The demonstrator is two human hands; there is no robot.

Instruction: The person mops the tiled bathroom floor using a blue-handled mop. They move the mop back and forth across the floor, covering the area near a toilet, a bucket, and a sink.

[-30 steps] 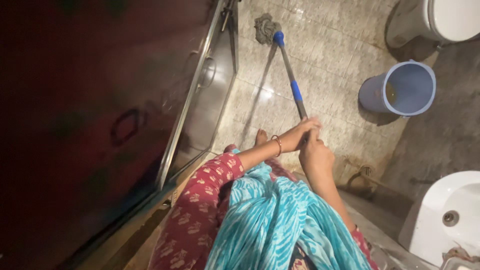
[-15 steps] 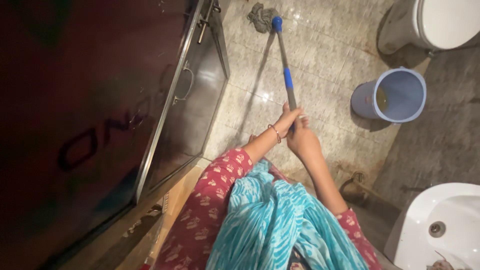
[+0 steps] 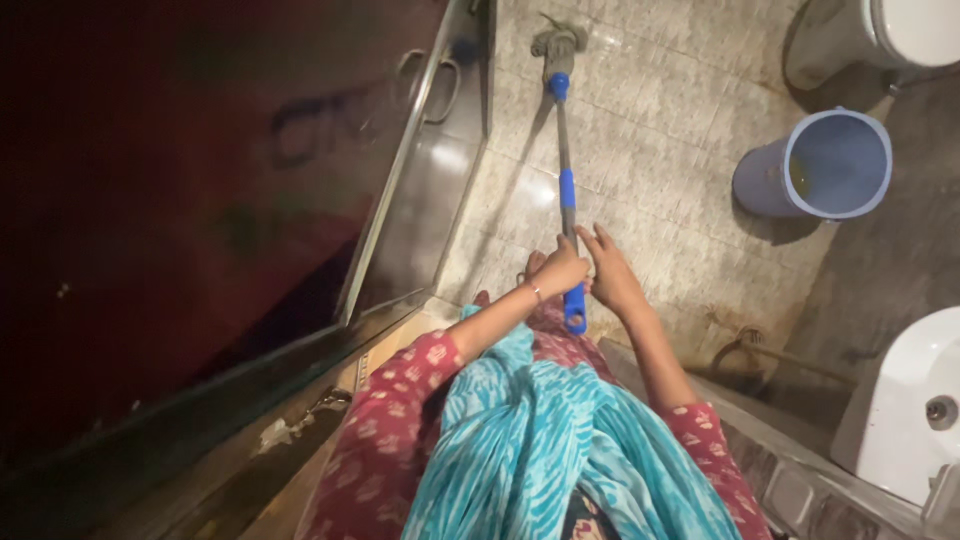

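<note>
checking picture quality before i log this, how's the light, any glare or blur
Head view: dim and warm overall; the metal door at left is nearly black. Glare spots shine on the wet floor tiles beside the mop handle. The left hand and right hand look slightly soft; the blue bucket casts a dark shadow.

Illumination is dim and warm, strongest on the tiled floor (image 3: 650,130) at upper centre. A bright glare patch sits on the tiles beside the mop handle (image 3: 566,190), which casts a thin shadow to its left. The bucket (image 3: 820,165) throws a soft shadow at its base. The left third is nearly black with faint reddish reflections. Straight edges bow towards the frame borders; fine detail is soft and grainy.
</note>
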